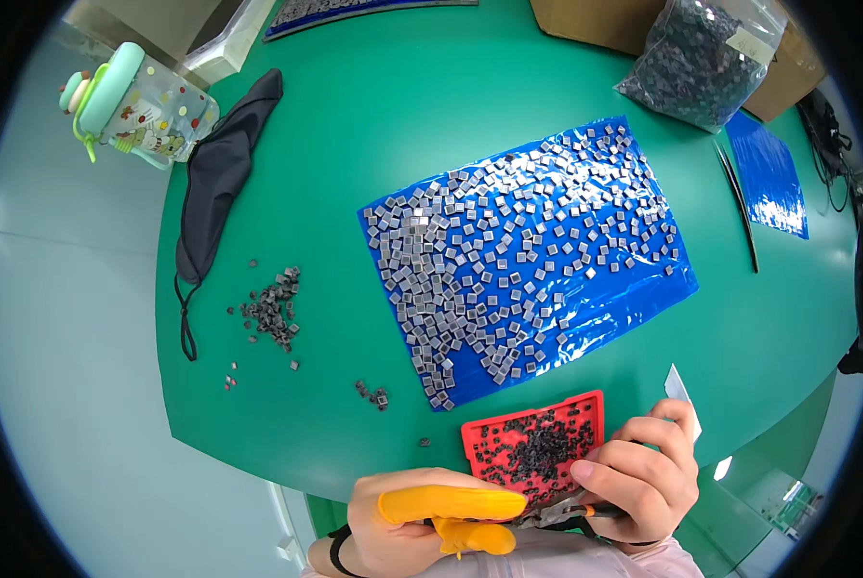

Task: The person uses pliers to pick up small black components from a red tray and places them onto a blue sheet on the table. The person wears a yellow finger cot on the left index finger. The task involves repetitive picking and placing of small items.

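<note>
My left hand [422, 520], with yellow finger cots on two fingers, is curled at the near table edge, its fingertips pinched beside the tip of a pair of orange-handled tweezers [557, 512]. My right hand [643, 472] grips those tweezers and a small white card [678, 387]. Both hands hover over a red tray [479, 433] filled with small dark square parts. Beyond it lies a blue plastic sheet [634, 303] covered with several grey square chips [508, 241].
On the green table [373, 125] lie a dark pile of small parts [273, 306], a black fabric mask [219, 178], a pastel drinking bottle [137, 104], a clear bag of dark parts [701, 58], a cardboard box [585, 21] and another blue sheet [769, 173].
</note>
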`<state>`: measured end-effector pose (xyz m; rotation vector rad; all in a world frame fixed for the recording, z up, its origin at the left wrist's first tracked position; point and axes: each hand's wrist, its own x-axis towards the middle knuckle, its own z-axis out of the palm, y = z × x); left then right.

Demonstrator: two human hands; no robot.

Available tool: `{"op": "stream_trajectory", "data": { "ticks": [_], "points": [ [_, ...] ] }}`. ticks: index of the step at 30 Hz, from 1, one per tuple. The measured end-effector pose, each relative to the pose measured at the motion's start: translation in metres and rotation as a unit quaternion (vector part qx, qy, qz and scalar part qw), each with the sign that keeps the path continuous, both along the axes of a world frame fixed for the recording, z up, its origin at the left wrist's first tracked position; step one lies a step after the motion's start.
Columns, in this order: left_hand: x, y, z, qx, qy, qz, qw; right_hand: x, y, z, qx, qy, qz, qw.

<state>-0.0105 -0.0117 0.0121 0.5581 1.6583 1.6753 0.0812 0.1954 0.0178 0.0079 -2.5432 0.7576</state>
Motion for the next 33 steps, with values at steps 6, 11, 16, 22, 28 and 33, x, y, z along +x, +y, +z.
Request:
{"op": "stream_trajectory", "data": {
  "ticks": [6,11,16,22,28,33],
  "points": [
    [0.004,0.009,0.000,0.007,-0.033,0.016,0.999,0.002,0.001,-0.003,-0.002,0.012,0.016,1.000],
    [0.011,0.013,-0.025,0.136,0.053,-0.028,0.989,0.001,-0.002,-0.002,0.012,0.001,0.018,1.000],
    [0.005,0.013,-0.024,0.134,0.010,-0.083,0.987,-0.001,-0.001,-0.002,0.007,-0.004,0.030,1.000],
    [0.004,0.010,-0.024,0.058,-0.092,-0.092,0.990,0.001,0.000,0.000,0.003,0.006,0.013,1.000],
    [0.017,0.020,-0.011,0.164,-0.029,0.081,0.983,0.002,0.002,-0.001,0.000,0.018,-0.007,1.000],
    [0.016,0.007,-0.010,0.076,-0.006,0.089,0.993,0.001,0.003,-0.001,-0.033,0.019,0.018,0.999]
  ]
}}
